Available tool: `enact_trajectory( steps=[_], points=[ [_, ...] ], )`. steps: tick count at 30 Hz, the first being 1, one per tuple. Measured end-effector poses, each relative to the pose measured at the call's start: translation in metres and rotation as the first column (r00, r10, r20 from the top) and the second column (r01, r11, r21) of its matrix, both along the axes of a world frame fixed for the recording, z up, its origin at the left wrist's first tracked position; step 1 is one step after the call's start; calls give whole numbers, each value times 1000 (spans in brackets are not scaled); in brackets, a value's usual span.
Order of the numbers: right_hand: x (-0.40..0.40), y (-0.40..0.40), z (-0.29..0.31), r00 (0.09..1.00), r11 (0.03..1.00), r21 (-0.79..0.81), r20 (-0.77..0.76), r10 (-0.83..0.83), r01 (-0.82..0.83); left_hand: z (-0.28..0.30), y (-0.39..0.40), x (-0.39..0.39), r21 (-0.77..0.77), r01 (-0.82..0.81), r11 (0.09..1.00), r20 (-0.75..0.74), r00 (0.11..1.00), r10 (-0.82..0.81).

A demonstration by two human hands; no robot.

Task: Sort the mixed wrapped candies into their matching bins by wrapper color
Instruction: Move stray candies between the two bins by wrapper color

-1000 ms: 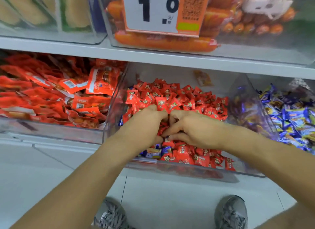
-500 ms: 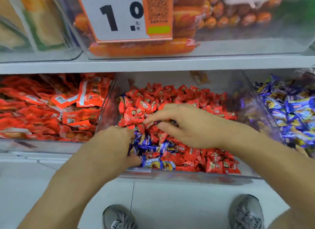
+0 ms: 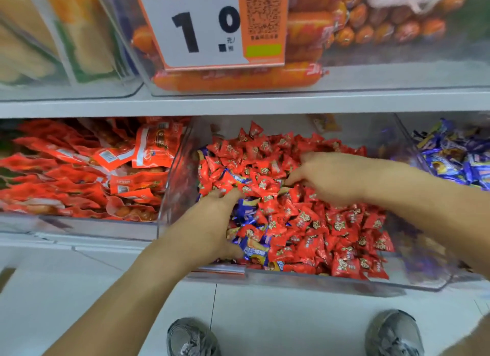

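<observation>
Price card (image 3: 209,27) above reads "1.0". Left hand (image 3: 212,223) digs fingers-down among blue candies (image 3: 250,212), grip hidden; right hand (image 3: 334,178) spreads loosely over red candies (image 3: 344,223).

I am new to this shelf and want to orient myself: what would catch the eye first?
The big price tag reading 1.0 hangs at top centre. Below it, both hands, left hand and right hand, dig in the middle bin of red candies, where blue candies lie mixed in.

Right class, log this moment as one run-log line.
left hand: on blue candies | right hand: spread over red candies | middle bin: still mixed
</observation>
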State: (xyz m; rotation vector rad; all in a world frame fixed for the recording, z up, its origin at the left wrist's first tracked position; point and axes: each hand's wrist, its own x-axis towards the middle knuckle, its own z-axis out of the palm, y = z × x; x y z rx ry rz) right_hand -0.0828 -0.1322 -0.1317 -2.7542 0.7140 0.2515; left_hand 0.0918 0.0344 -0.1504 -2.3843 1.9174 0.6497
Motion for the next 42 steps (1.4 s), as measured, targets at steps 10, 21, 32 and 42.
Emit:
enact_trajectory(
  steps=[10, 21, 32, 42],
  points=[
    [-12, 48, 7, 944, 985, 169, 321, -80, 26, 6, 3, 8, -277, -134, 952, -301, 952, 47],
    [17, 81, -28, 973, 998, -10, 221, 70, -70, 15, 7, 9, -187, -434, 881, -621, 747, 236],
    [8, 64, -24, 937, 980, 171, 314, -153, 103, 12, 3, 7, -310, -334, 890, -311, 921, 237],
    [19, 65, -30, 945, 996, 44, 316, -88, 78, 2, 0, 7, -243, -169, 955, -2, 985, 173]
  ],
)
